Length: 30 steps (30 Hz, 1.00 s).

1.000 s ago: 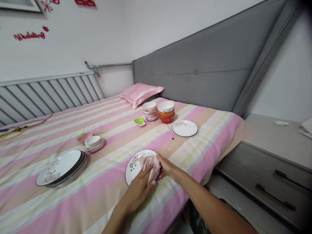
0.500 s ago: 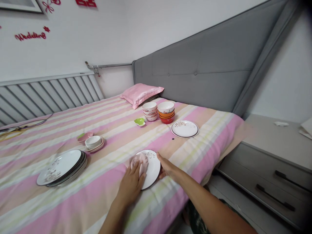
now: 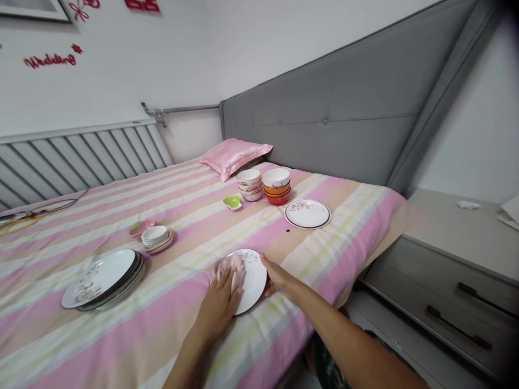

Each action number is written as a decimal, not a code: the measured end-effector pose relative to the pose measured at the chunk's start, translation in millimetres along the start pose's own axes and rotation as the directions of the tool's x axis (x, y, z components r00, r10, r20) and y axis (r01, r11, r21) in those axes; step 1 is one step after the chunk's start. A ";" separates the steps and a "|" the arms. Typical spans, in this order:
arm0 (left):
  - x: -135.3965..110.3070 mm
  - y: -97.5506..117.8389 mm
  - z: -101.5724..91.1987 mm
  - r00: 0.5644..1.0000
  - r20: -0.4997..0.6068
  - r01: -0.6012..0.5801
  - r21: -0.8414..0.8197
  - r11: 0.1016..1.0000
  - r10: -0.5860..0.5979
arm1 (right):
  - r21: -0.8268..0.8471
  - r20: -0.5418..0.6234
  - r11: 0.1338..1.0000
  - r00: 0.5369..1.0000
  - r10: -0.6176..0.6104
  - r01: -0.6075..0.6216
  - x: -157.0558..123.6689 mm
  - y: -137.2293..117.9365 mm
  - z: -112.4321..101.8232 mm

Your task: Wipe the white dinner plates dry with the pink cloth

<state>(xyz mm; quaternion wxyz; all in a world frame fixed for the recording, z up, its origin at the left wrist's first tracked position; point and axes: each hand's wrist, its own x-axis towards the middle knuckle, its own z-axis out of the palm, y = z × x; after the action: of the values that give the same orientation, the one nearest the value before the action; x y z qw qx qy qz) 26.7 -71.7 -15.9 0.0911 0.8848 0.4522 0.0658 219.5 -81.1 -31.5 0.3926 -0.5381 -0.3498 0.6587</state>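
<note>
A white plate with a dark rim and a brown floral print is tilted a little above the striped bedspread. My right hand grips its right edge, thumb on top and fingers underneath. My left hand presses a pale pink cloth onto the plate's left part, and the cloth hides that side of the rim. To the left lies a stack of similar plates. Beyond my right hand, a pair of stacked plates rests near the bed's edge.
Two bowl stacks, one of white bowls and one with orange and red bowls, stand by a green leaf-shaped dish. Small white dishes sit left of centre. A pink pillow lies by the headboard; a nightstand stands right.
Almost nothing differs. My left hand and the cloth have shifted very slightly left on the plate; my right hand keeps its hold on the edge.
</note>
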 end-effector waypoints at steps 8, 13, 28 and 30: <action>-6.4 22.3 -11.6 0.984 0.091 -0.138 -0.141 0.980 0.152 | 0.003 -0.003 1.000 1.000 0.002 -0.002 3.2 2.4 -0.8; -9.0 31.8 -14.0 0.975 0.070 -0.198 -0.167 0.966 0.212 | 0.008 0.000 1.000 1.000 0.012 -0.012 1.4 0.1 -0.6; -2.5 16.3 -7.8 0.990 0.097 -0.094 -0.061 0.994 0.100 | -0.014 -0.008 1.000 1.000 -0.008 0.008 2.0 1.5 -0.9; -1.0 9.3 -3.1 0.997 0.078 -0.012 -0.002 1.000 0.012 | -0.016 -0.004 1.000 1.000 -0.016 0.016 2.1 2.1 -0.9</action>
<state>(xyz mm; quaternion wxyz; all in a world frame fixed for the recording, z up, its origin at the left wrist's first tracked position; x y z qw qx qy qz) 32.8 -77.6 -10.9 0.1090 0.8892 0.4431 0.0324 219.9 -80.2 -34.4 0.3944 -0.5399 -0.3585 0.6515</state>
